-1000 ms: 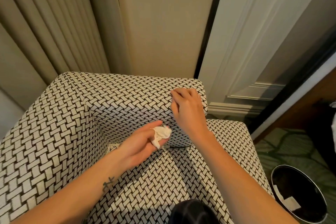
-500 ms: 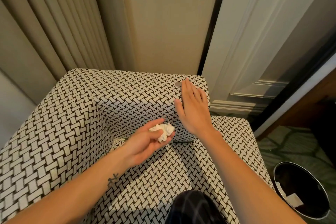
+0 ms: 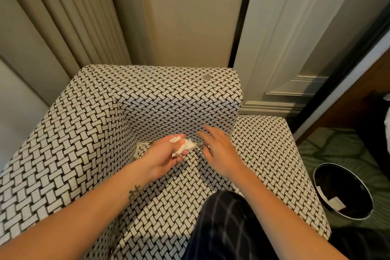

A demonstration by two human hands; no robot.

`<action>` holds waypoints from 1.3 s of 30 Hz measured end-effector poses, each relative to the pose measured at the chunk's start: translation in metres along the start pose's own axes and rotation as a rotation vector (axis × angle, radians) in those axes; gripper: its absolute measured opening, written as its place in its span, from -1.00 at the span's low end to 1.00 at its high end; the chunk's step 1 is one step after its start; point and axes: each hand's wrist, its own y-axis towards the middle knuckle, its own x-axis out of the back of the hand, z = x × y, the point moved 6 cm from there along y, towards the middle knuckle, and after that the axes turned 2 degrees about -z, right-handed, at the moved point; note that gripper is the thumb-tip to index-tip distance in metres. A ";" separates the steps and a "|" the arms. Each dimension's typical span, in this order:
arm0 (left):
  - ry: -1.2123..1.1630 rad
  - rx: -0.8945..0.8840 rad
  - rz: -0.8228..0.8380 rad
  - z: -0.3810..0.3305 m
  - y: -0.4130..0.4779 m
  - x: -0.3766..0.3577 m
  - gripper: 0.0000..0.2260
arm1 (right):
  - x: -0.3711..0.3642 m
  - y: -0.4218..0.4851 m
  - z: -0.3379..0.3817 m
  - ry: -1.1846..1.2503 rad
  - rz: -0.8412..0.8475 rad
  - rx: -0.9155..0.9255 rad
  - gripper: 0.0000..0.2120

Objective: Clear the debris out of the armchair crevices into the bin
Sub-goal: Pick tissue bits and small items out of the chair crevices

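- A person's left hand (image 3: pixel 164 158) curls its fingers round a wad of crumpled white tissue (image 3: pixel 183 145) at centre frame, just above the crevice where the seat of the patterned armchair (image 3: pixel 84 133) meets its backrest
- The right hand (image 3: pixel 218 151), just right of centre, is spread with loose fingers and holds nothing; its fingertips sit at the same crevice, beside a small lodged scrap (image 3: pixel 199 144) too blurred to identify
- Pale shreds (image 3: pixel 139 146) poke from the corner of the crevice, left of centre
- The tissue looks feather-light, soft and easily torn, so a gathered grip round the whole wad seems safer than a pinch at its frayed edge, which could shed bits back onto the seat
- Anything wedged in the seam likely needs a fingertip pinch low at its base and a slow pull
- The black bin (image 3: pixel 341 183) stands on the floor at lower right, well apart from both hands, with paper scraps (image 3: pixel 336 203) inside
- A small round disc (image 3: pixel 207 77) lies on top of the backrest, upper centre
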 end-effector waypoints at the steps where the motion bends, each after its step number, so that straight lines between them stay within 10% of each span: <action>1: 0.011 -0.002 -0.012 0.001 0.006 0.001 -0.75 | -0.010 0.000 -0.004 0.042 0.035 -0.032 -0.55; 16: 0.013 -0.019 -0.154 -0.001 0.052 0.024 -0.50 | -0.085 0.033 -0.051 0.096 0.204 -0.384 -0.68; 23: -0.083 -0.013 -0.167 0.000 0.056 0.029 -0.57 | -0.099 0.044 -0.055 -0.002 0.395 -0.461 -0.40; 39: -0.065 -0.003 -0.173 0.000 0.051 0.026 -0.59 | -0.115 0.052 -0.074 0.192 0.279 -0.627 -0.53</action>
